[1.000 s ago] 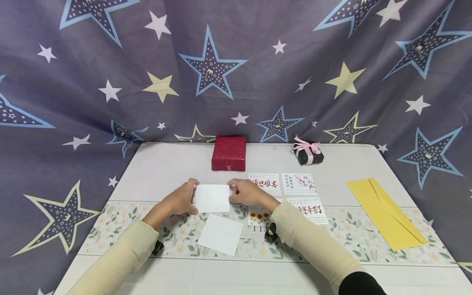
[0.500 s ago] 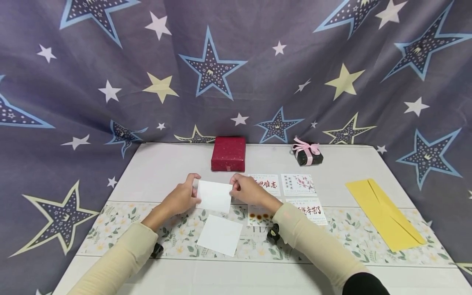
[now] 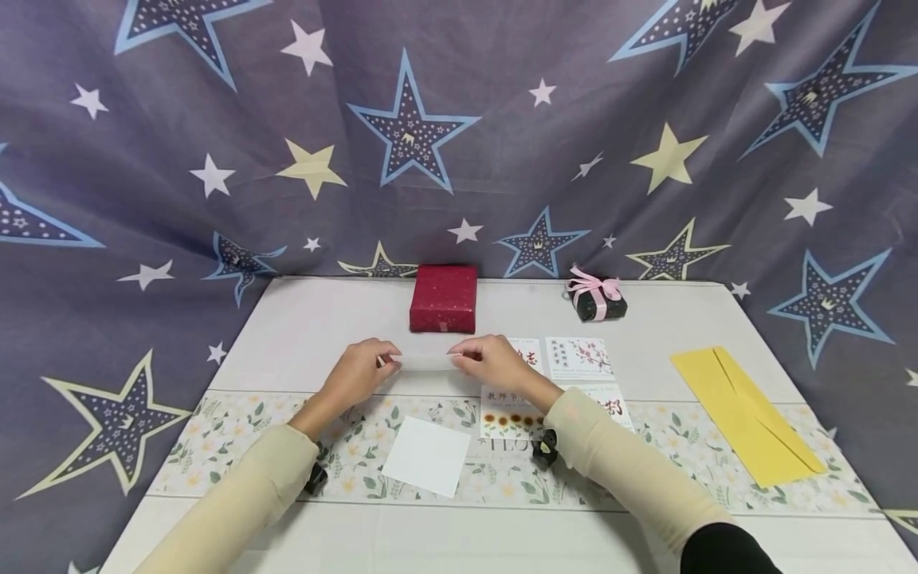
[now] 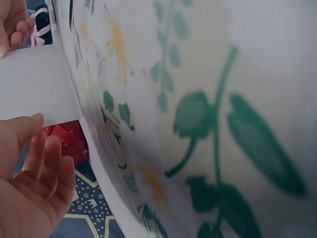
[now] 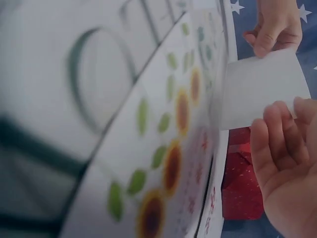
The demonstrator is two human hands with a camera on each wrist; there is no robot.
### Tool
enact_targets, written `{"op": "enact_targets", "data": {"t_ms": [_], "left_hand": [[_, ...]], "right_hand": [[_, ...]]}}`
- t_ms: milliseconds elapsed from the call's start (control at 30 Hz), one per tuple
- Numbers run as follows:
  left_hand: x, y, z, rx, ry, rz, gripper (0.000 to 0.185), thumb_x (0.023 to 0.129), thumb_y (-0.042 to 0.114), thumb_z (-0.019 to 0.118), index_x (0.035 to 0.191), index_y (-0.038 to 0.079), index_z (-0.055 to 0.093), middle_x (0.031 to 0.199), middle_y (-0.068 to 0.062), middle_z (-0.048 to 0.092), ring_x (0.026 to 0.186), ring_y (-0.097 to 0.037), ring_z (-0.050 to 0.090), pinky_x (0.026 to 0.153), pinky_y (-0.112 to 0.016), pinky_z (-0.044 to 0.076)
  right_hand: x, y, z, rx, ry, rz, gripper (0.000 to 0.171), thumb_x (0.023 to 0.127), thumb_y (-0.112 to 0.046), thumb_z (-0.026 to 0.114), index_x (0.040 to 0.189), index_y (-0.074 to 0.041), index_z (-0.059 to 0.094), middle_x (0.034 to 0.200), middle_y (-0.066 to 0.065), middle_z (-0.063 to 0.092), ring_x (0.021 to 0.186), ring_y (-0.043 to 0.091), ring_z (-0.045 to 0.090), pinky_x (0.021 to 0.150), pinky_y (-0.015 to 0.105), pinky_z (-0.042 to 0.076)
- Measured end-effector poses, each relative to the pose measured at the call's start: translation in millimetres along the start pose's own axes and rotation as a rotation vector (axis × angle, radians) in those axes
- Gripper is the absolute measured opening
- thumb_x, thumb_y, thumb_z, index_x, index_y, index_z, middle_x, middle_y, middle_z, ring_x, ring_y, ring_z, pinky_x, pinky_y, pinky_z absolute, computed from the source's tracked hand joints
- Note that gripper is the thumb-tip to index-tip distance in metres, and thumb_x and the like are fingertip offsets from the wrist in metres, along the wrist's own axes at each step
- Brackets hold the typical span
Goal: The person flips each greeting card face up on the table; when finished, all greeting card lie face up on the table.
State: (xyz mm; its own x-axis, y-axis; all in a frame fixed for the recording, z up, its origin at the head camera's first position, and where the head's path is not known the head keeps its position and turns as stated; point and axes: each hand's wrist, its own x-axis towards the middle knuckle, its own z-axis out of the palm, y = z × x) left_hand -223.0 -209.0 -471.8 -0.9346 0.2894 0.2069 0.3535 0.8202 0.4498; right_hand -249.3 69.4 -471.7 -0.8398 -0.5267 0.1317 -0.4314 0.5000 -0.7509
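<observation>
A white card (image 3: 428, 362) hangs above the table between both hands, tipped nearly flat so the head view sees it almost edge-on. My left hand (image 3: 364, 368) pinches its left end and my right hand (image 3: 486, 363) pinches its right end. In the left wrist view the card (image 4: 30, 82) shows as a white sheet above my left thumb (image 4: 20, 130). In the right wrist view the card (image 5: 260, 88) sits between my right fingers (image 5: 277, 134) and the other hand (image 5: 274, 27). A second white card (image 3: 427, 456) lies flat on the floral runner (image 3: 215, 446) below.
A red box (image 3: 445, 298) stands at the table's back, with a small dark gift box with a pink ribbon (image 3: 595, 296) to its right. Several printed cards (image 3: 578, 358) lie right of my hands. A yellow envelope (image 3: 746, 414) lies at the right.
The white card was held upright facing me; both hands have raised it slightly and tipped it over until it lies nearly flat, edge toward the head camera.
</observation>
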Motion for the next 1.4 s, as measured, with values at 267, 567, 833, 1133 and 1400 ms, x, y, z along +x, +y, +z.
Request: {"op": "enact_targets", "data": {"t_ms": [267,567,833,1133,1400], "left_hand": [[7.1,0.3,1.6,-0.076,-0.021,-0.053,0.015,0.097,0.015,0.069,0.108,0.014,0.079,0.102,-0.004,0.079,0.090,-0.017,0.072,0.079,-0.036,0.058],[12.4,-1.8,3.0,-0.157,-0.119,-0.116,0.030,0.100,0.008,0.054,0.120,0.013,0.077,0.122,-0.011,0.074,0.079,-0.016,0.058,0.076,-0.033,0.046],[16.7,2.1,7.1,-0.063,-0.259,-0.030,0.045,0.097,0.024,0.070,0.139,0.008,0.063,0.128,-0.015,0.069,0.116,-0.030,0.066,0.103,-0.047,0.052],[21.9,9.0,13.7,0.083,-0.306,-0.030,0.056,0.092,0.026,0.076,0.143,0.009,0.059,0.125,-0.014,0.067,0.118,-0.029,0.063,0.107,-0.047,0.049],[25.0,10.9,18.6,0.148,-0.300,-0.060,0.058,0.092,0.028,0.075,0.145,0.011,0.058,0.125,-0.016,0.066,0.116,-0.029,0.063,0.105,-0.047,0.050]], "right_hand": [[-4.2,7.7,-5.6,0.090,-0.036,0.057,0.034,0.106,-0.033,0.053,0.109,-0.008,0.077,0.081,0.004,0.073,0.073,0.011,0.067,0.071,0.028,0.057],[-3.1,13.4,-2.9,-0.056,-0.093,0.058,0.027,0.097,-0.024,0.067,0.122,-0.016,0.074,0.088,-0.003,0.075,0.073,0.005,0.064,0.073,0.024,0.053],[-0.9,15.8,0.2,-0.158,-0.142,0.084,0.042,0.095,-0.021,0.071,0.135,-0.013,0.066,0.091,-0.002,0.074,0.064,0.005,0.055,0.067,0.022,0.050],[1.1,16.8,0.5,-0.187,-0.199,0.087,0.049,0.094,-0.017,0.070,0.141,-0.009,0.061,0.075,-0.006,0.065,0.060,0.006,0.049,0.066,0.023,0.047],[2.8,16.7,1.0,-0.220,-0.211,0.109,0.049,0.095,-0.016,0.069,0.143,-0.011,0.059,0.073,-0.005,0.063,0.060,0.008,0.049,0.063,0.023,0.046]]}}
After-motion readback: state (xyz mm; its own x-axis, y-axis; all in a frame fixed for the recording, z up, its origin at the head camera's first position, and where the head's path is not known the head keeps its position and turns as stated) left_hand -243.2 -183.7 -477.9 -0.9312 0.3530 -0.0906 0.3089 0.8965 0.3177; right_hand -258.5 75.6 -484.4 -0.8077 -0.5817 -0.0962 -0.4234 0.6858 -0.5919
